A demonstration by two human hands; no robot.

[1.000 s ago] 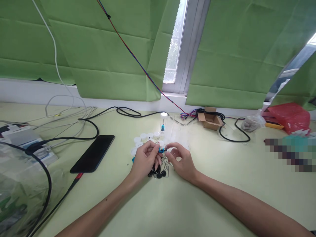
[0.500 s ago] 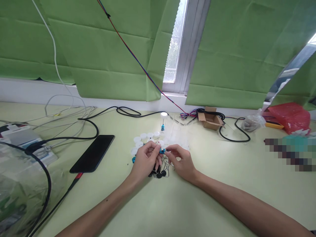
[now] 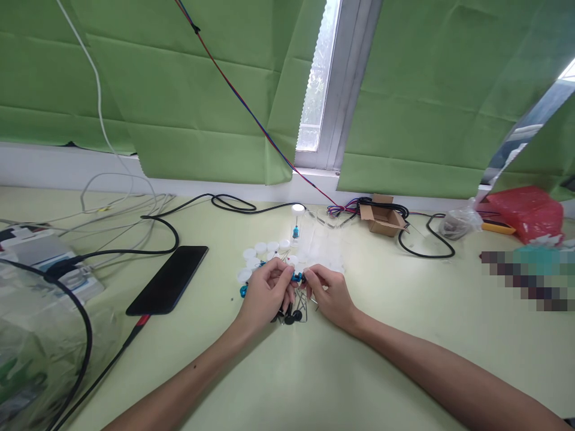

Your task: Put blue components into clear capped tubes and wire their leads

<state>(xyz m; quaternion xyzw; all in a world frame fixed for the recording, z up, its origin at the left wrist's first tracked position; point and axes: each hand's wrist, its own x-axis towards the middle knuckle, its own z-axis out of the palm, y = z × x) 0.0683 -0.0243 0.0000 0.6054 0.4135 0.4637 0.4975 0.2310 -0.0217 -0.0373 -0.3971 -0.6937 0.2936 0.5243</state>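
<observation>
A small blue metal part (image 3: 297,277) is pinched between the thumb and fingers of my left hand (image 3: 263,294). My right hand (image 3: 331,294) has its thumb and fingertips closed on a tiny dark piece (image 3: 304,278) at the right end of the blue part; its exact shape is too small to make out. Below the fingers lie several black round-headed pieces (image 3: 290,319) and bent thin metal rods (image 3: 305,308), partly covered by my left hand. Another blue part (image 3: 244,291) rests left of my left wrist.
White round caps (image 3: 250,254) are spread behind my left hand. A clear tube (image 3: 296,221) with a blue piece inside stands behind them, near more clear plastic tubes (image 3: 321,242). A phone (image 3: 168,280) lies left, a small cardboard box (image 3: 384,221) at the back right, with cables (image 3: 233,206) along the wall.
The blue part and my right fingertips have shifted very slightly toward the right and down. My right fingers look drawn closer together on the part's end. Both arms stay nearly still.
</observation>
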